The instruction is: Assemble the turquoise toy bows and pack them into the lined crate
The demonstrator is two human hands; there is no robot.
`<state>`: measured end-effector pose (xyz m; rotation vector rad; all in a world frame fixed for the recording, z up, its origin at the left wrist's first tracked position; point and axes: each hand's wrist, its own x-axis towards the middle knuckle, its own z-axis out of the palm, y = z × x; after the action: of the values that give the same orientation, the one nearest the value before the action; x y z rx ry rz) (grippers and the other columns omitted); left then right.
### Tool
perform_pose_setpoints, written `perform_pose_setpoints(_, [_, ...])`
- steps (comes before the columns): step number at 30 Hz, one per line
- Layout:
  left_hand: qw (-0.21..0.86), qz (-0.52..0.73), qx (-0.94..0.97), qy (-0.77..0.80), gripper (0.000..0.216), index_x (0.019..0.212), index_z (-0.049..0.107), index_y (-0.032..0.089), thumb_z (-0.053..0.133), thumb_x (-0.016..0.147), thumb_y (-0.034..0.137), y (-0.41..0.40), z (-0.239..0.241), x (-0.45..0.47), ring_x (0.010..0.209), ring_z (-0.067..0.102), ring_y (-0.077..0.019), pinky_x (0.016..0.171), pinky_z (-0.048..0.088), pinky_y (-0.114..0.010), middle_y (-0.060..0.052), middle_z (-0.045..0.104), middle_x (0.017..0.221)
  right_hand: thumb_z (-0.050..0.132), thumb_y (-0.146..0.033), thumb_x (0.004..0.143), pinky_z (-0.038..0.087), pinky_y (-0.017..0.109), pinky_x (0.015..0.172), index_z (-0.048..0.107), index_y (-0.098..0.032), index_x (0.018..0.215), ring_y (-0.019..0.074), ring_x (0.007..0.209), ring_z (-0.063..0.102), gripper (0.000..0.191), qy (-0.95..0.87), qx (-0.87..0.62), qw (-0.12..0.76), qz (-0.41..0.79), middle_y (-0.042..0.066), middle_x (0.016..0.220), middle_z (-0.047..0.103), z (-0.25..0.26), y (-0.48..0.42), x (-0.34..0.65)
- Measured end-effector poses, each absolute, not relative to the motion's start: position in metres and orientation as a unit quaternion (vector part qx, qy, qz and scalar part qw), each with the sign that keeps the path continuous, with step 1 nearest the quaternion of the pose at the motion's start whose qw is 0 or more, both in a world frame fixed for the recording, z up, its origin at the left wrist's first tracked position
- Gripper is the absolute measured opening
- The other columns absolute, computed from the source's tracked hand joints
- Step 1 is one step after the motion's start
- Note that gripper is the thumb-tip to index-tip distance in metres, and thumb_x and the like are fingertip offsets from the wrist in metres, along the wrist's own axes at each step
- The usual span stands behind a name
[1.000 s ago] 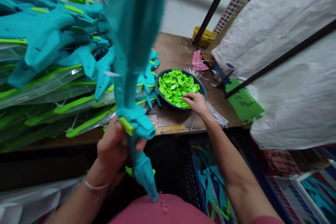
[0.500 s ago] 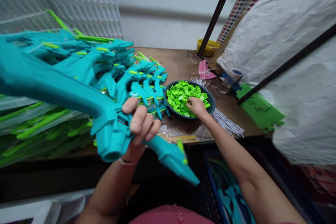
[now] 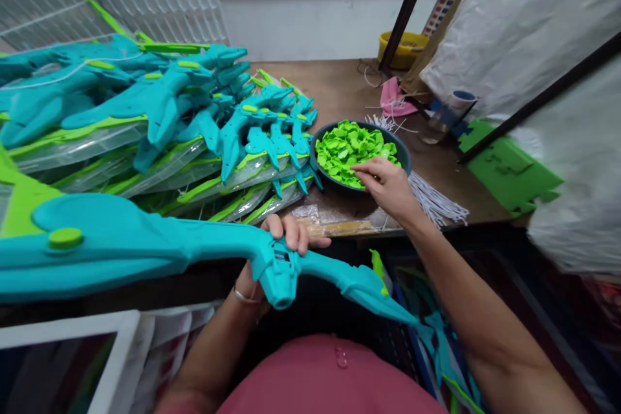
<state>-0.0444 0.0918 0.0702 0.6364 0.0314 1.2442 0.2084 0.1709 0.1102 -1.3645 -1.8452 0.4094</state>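
My left hand (image 3: 291,236) is wrapped around a long teal plastic toy part (image 3: 218,242), held level across the front of me. The part has a socket-like opening at its middle, a round lime button on its left end and a lime tab near its pointed right end. My right hand (image 3: 388,187) is above the near right rim of a dark bowl (image 3: 406,158), thumb and fingers pinched together. Whatever is between those fingertips, if anything, cannot be made out. Small lime-green plastic pieces (image 3: 352,145) fill the bowl.
Left of the bowl lies a big stack of similar teal and lime toys (image 3: 165,97). White ties (image 3: 439,200), a pink cloth (image 3: 395,97), a green foam mat piece (image 3: 509,168) and a yellow basin (image 3: 402,52) lie to the right. A dark post (image 3: 407,6) rises behind.
My right hand has drawn back from among the green pieces toward the bowl's rim. The teal part has swung lower and turned more level in my left hand. The view has tilted down.
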Motion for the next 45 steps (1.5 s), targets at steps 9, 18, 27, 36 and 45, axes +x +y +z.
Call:
perform_pose_setpoints(9, [0.757,0.519,0.395,0.029,0.022,0.082,0.071,0.024,0.081,0.084,0.044,0.053,0.038,-0.06,0.084,0.067,-0.0221,0.079,0.057,-0.037,-0.006,0.064,0.083,0.077,-0.018,0.092,0.059,0.023,0.081,0.072,-0.02,0.092,0.014,0.09,0.072,0.005,-0.736,-0.391,0.448,0.325,0.002,0.097,0.076,0.145,0.024,0.135])
perform_pose_setpoints(18, [0.766,0.511,0.386,0.059,0.019,0.079,0.073,0.022,0.083,0.084,0.037,0.043,0.034,-0.06,0.087,0.068,-0.0197,0.089,0.056,-0.04,-0.005,0.062,0.089,0.073,-0.019,0.096,0.06,0.019,0.089,0.073,-0.017,0.098,0.0122,0.092,0.075,0.003,-0.798,-0.378,0.409,0.229,0.003,0.098,0.077,0.146,0.0,0.124])
perform_pose_setpoints(27, [0.766,0.495,0.4,0.095,0.03,0.078,0.071,0.021,0.089,0.077,0.045,0.045,0.025,-0.065,0.083,0.067,-0.0177,0.106,0.052,-0.055,-0.002,0.059,0.082,0.067,-0.028,0.101,0.063,0.021,0.082,0.075,-0.019,0.1,0.0142,0.09,0.077,0.012,-0.828,-0.38,0.371,0.179,0.005,0.099,0.079,0.148,-0.003,0.12])
perform_pose_setpoints(36, [0.758,0.524,0.382,0.064,0.032,0.09,0.076,0.02,0.08,0.086,0.052,0.041,0.03,-0.061,0.091,0.068,-0.0215,0.106,0.052,-0.06,-0.007,0.066,0.092,0.068,-0.035,0.1,0.062,0.024,0.093,0.071,-0.014,0.11,0.0158,0.099,0.075,0.024,-0.838,-0.354,0.356,0.214,0.008,0.103,0.077,0.151,-0.005,0.123])
perform_pose_setpoints(45, [0.739,0.574,0.333,0.112,0.012,0.088,0.08,0.025,0.083,0.085,0.037,0.037,0.05,-0.055,0.081,0.068,-0.0196,0.094,0.061,-0.054,-0.004,0.069,0.083,0.071,-0.044,0.096,0.062,0.04,0.1,0.06,-0.016,0.136,0.026,0.116,0.068,0.05,-0.838,-0.39,0.303,0.232,0.014,0.124,0.067,0.146,-0.012,0.124])
